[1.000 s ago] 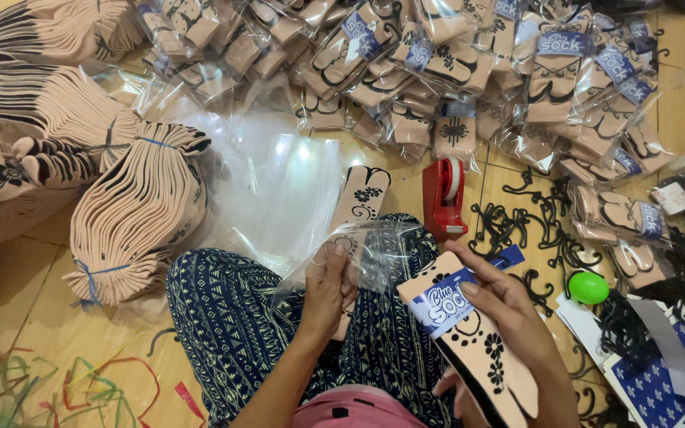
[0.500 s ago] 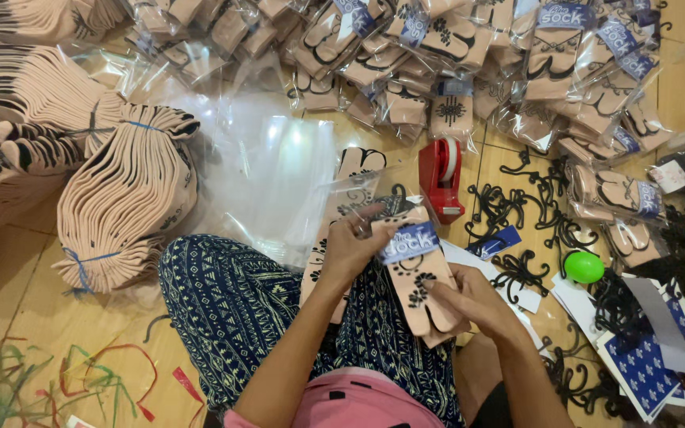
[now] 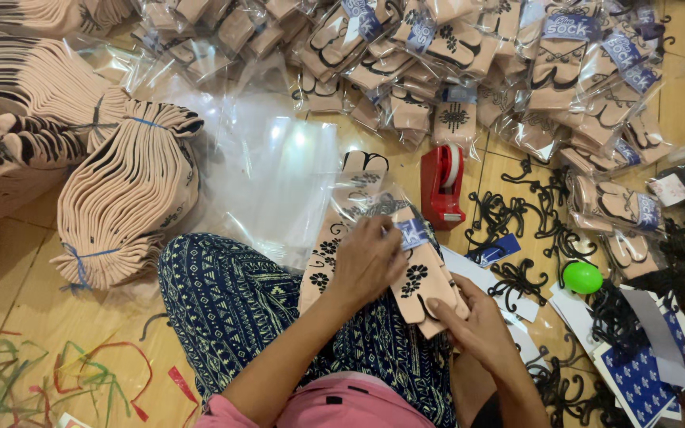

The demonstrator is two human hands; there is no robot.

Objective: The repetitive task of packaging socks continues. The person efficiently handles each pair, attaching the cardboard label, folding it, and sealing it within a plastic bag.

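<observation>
Both hands gripping one peach sock pair (image 3: 420, 279) over the lap.

Right hand (image 3: 477, 325) pinches the toe end low and near the body; left hand (image 3: 368, 261) clamps the blue header card (image 3: 412, 233) end, where a clear plastic sleeve (image 3: 362, 194) lies just beyond. The pair's long axis runs up-left, away from the body. Wooden floor (image 3: 33, 333) crowded: red tape dispenser (image 3: 442, 186) close ahead, bundled socks (image 3: 124, 194) left.
</observation>
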